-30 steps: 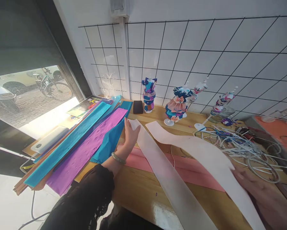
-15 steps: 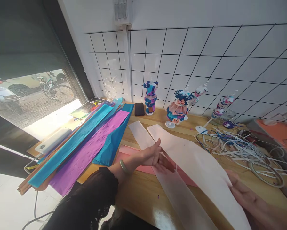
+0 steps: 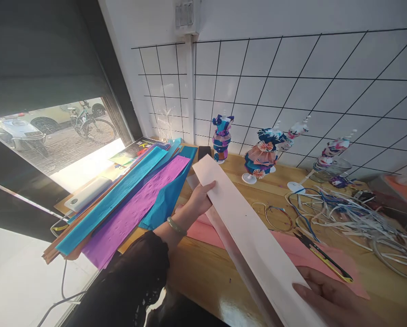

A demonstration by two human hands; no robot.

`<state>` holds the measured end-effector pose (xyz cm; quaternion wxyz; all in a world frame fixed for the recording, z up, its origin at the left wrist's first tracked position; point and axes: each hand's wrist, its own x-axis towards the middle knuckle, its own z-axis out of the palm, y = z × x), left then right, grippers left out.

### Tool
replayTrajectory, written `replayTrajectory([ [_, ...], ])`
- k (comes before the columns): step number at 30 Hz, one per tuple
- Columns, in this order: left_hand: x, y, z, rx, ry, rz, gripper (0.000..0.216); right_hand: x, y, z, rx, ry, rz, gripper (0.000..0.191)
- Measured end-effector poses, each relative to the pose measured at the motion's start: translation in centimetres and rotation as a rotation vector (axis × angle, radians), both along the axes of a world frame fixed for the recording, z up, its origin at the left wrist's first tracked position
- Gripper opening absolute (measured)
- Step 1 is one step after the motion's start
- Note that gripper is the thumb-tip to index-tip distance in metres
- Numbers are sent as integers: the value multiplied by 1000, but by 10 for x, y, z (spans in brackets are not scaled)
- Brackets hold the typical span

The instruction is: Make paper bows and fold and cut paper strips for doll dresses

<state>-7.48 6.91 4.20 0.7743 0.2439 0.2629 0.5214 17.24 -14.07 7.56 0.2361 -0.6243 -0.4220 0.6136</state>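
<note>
A long pale pink paper strip (image 3: 247, 227) stretches from the far middle of the wooden table (image 3: 206, 272) toward the near right. My left hand (image 3: 198, 200), with a green bangle on the wrist, grips its far end between thumb and fingers. My right hand (image 3: 329, 302) holds the near end at the lower right, thumb on top. A second pale strip (image 3: 223, 231) lies just under the held one. Beneath both lies a darker pink paper sheet (image 3: 312, 259).
Blue and purple crepe paper sheets (image 3: 131, 204) are stacked at the left. Paper-dressed doll figures (image 3: 261, 154) and a phone (image 3: 203, 152) stand by the grid wall. A yellow-handled tool (image 3: 322, 256) lies on the pink sheet. Tangled cords and rings (image 3: 353, 213) fill the right.
My left hand moved from the far end of the lower strip to the upper strip and took hold of it. The upper strip swung left over the other one, uncovering the pink sheet and tool.
</note>
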Motion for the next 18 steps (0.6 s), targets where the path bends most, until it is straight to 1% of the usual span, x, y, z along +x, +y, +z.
replayTrajectory([
  [2, -6, 7, 2, 21, 21, 70, 43, 1, 1, -11, 9, -15, 38, 34],
  [6, -15, 19, -2, 34, 63, 167, 44, -5, -6, -28, -2, -81, -16, 36],
  [8, -18, 24, -7, -6, 86, 185, 43, -7, -8, -29, -12, -90, -2, 35],
  [11, -21, 29, -16, -90, 123, 191, 41, -10, -5, -24, 3, -81, 46, 32],
  [13, -22, 31, -21, -125, 140, 187, 41, -10, -3, -22, 29, -93, 52, 31],
  [18, -26, 37, -26, -133, 150, 200, 44, -12, -2, -28, 38, -132, 148, 33],
])
